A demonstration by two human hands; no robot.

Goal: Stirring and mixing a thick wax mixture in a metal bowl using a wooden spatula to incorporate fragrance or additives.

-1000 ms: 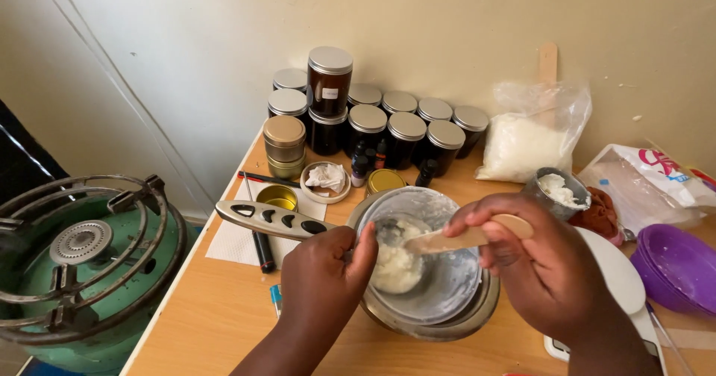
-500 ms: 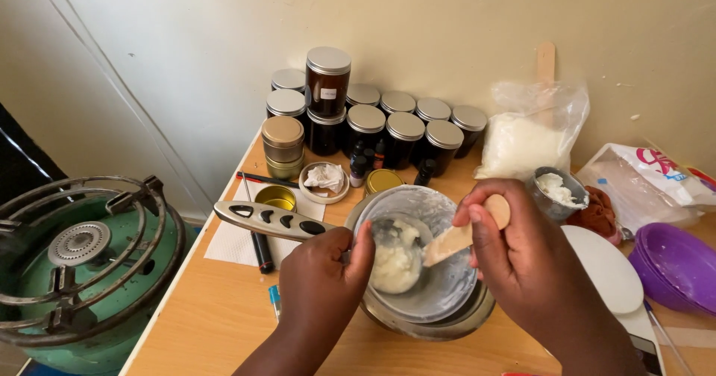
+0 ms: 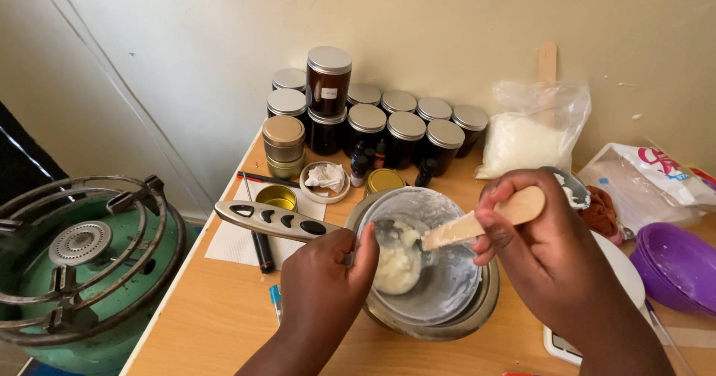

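- My left hand point(image 3: 324, 275) is clenched on the near rim of the metal bowl point(image 3: 429, 268), thumb hooked over the edge – a pinning grip, so the bowl stays put on the wooden counter point(image 3: 216, 324).
- My right hand point(image 3: 548, 253) is closed around the handle of a flat wooden spatula point(image 3: 485, 219); its blade slants down into the bowl, its tip beside the lump of white waxy paste point(image 3: 399, 260) on the left of the bowl's floor.
- The bowl seems to sit inside a second, wider metal bowl (only its rim shows).
- A metal utensil with cut-out holes in its handle point(image 3: 272, 221) lies over a paper towel point(image 3: 239, 242) just left of the bowl, within easy reach of my left hand.
- Dark jars with silver lids point(image 3: 388, 126) are lined up against the wall, out of the way, with a clear bag of white flakes point(image 3: 526, 137) beside them.
- A green gas burner point(image 3: 78, 264) stands off the counter's left edge – well apart from the bowl.
- A purple bowl point(image 3: 675, 264) sits at the far right.
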